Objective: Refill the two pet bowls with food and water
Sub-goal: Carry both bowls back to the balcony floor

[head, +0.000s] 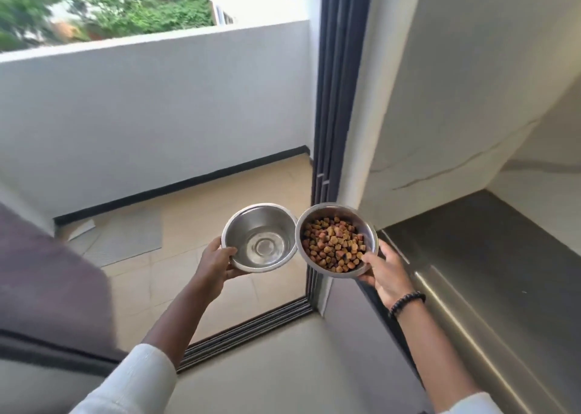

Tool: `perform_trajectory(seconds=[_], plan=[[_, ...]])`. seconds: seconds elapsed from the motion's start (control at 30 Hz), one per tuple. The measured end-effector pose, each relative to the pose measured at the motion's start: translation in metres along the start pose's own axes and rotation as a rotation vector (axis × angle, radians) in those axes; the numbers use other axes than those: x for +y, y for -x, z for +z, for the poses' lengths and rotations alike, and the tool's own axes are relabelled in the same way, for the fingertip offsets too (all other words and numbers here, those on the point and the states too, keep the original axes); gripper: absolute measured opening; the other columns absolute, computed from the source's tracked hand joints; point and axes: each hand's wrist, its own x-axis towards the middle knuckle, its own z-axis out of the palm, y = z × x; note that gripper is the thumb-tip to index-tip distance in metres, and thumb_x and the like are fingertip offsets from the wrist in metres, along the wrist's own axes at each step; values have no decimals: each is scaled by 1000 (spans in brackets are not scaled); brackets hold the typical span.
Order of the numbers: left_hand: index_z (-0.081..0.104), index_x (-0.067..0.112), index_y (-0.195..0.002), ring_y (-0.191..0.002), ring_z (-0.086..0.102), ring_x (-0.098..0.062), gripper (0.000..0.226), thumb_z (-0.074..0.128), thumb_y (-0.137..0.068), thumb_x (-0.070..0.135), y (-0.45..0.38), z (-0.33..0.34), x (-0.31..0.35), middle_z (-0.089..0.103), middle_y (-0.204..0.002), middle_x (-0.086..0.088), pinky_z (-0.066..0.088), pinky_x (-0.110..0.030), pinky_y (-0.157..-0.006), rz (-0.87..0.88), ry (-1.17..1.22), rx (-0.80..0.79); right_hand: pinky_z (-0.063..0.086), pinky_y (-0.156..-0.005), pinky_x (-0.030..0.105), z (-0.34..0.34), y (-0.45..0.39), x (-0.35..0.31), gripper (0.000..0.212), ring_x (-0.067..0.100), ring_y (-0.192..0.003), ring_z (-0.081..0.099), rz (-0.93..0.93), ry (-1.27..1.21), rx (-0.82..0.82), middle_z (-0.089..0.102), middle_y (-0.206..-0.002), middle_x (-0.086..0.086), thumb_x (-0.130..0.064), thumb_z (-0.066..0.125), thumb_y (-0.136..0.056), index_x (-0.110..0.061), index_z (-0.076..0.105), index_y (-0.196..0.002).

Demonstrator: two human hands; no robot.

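Observation:
My left hand (217,264) grips the near rim of a steel bowl (239,225) that holds clear water. My right hand (385,273) holds a second steel bowl (371,231) filled with brown kibble (334,245), thumb over its rim. Both bowls are carried side by side in the air, their rims almost touching, over the threshold of an open sliding door. A dark bead bracelet sits on my right wrist.
A sliding door track (248,332) crosses the floor below the bowls. Beyond lies a tiled balcony (220,200) with a grey mat (125,240) and a white parapet wall (157,99). A steel counter (490,272) runs along the right; a purple curtain (47,281) hangs at the left.

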Motion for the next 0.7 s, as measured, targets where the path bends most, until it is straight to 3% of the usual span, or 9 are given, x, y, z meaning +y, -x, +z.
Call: perform_trajectory(seconds=[0.27, 0.57, 0.7], plan=[[52, 11, -125, -85, 67, -35, 39, 43, -91, -6, -74, -101, 32, 61, -107, -13, 61, -37, -56, 10, 119, 175, 60, -61, 35, 147, -61, 9, 33, 25, -96, 68, -1, 42, -113, 65, -113, 12, 3, 50, -95, -20, 59, -116], [54, 11, -122, -94, 65, -33, 42, 42, -88, -10, -172, -167, 46, 61, -114, -12, 61, -36, -57, -23, 275, 378, 61, -64, 37, 284, -166, 19, 39, 29, -98, 67, 78, 110, -205, 63, -113, 12, 5, 49, -92, -16, 56, -125], [53, 10, -124, -95, 65, -30, 41, 41, -89, -10, -220, -182, 42, 60, -119, -14, 62, -37, -60, -17, 321, 472, 61, -65, 38, 335, -222, 36, 38, 27, -98, 68, 91, 146, -250, 64, -111, 12, 5, 49, -92, -26, 60, -110]])
